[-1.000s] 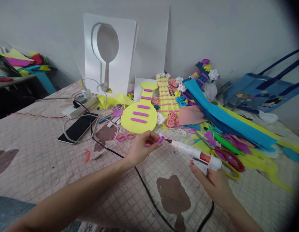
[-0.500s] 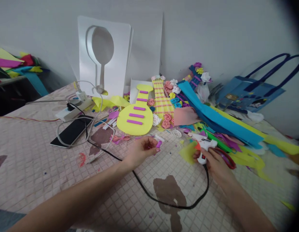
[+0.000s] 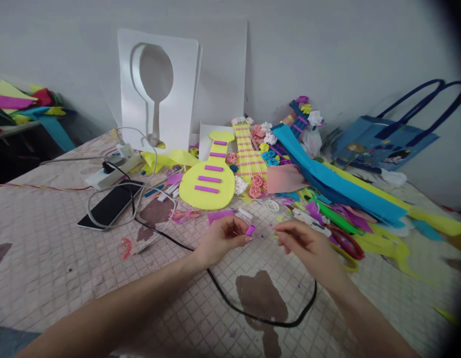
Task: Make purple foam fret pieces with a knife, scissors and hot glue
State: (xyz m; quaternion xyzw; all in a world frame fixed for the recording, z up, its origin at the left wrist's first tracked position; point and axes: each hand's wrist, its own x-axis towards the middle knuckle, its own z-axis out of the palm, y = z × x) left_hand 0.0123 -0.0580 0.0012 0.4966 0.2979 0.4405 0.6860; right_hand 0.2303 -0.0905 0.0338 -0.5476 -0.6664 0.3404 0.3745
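Observation:
My left hand (image 3: 225, 239) pinches a small purple paper roll (image 3: 250, 230) between thumb and fingertips. A little to its right, my right hand (image 3: 308, 243) has its fingertips drawn together; whatever is in them, if anything, is too small to make out. The white glue gun (image 3: 308, 217) lies on the table just behind my right hand, partly covered by it. Beyond my hands rests a yellow guitar-shaped cutout (image 3: 208, 196) with purple strips across its neck and body. A flat purple paper piece (image 3: 220, 216) lies behind my left hand.
A black cord (image 3: 230, 302) loops across the table in front of my hands. Red-handled scissors (image 3: 347, 243) and a green-handled tool (image 3: 332, 216) lie to the right among paper scraps. At left are a phone (image 3: 110, 204) and a power strip (image 3: 113, 171). A blue bag (image 3: 383, 141) stands at back right.
My right hand has let go of the glue gun, which now lies on the table, and has moved left toward my left hand. My left hand still holds the purple roll, shifted slightly right.

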